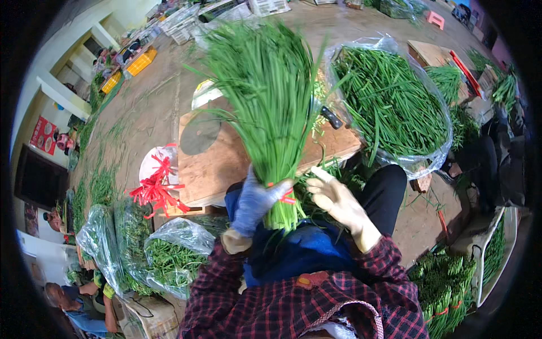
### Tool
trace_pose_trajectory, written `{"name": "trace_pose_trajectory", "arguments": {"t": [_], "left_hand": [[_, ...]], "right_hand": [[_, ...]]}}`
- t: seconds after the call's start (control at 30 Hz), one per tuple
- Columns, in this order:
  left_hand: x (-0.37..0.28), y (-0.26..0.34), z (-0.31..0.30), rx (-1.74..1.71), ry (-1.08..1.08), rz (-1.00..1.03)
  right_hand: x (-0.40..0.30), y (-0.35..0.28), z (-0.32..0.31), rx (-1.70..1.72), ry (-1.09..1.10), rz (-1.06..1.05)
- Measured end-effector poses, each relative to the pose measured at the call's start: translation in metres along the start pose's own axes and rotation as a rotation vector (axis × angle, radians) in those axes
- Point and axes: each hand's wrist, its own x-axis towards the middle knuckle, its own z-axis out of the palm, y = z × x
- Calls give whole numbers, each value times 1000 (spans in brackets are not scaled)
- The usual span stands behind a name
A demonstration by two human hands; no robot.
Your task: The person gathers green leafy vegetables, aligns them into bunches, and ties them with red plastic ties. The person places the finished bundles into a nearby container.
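My left hand (260, 203), in a blue-grey glove, grips a large bunch of green garlic chives (275, 127) near its pale cut ends. A red tie (288, 197) goes around the stems just beside my thumb. The leaves fan out away from me and look slightly blurred. Close to the right of the stems, my right hand (330, 195), in a cream glove, is held with its fingers apart and nothing in it. Behind the bunch, a wooden board (211, 169) lies partly hidden, with a black-handled knife (331, 118) at its right side.
Red ties (163, 188) hang at the board's left edge. A plastic-lined container of loose chives (394, 101) stands at the right. Plastic bags of greens (175, 254) sit at the lower left, tied bunches (442, 279) at the lower right. A person (80, 301) sits at the lower left.
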Motion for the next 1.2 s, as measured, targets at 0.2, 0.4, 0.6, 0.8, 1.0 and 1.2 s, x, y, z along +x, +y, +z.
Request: {"name": "trace_pose_trajectory", "arguments": {"t": [0.2,0.4,0.6,0.8,1.0,1.2], "left_hand": [[-12,-72,48,281,-218,-106],[-1,-64,39,7,-384,-237],[16,-99,44,-563,-390,-641],[27,-81,44,-674,-434,-791],[28,-50,39,-392,-451,-656],[20,-24,25,-245,-452,-544]], "right_hand": [[52,103,-18,230,176,256],[60,139,-27,97,204,294],[48,106,-38,-110,150,348],[41,34,-63,-416,694,-81],[101,-33,-58,-206,303,65],[119,-7,-56,-717,578,-517]]}}
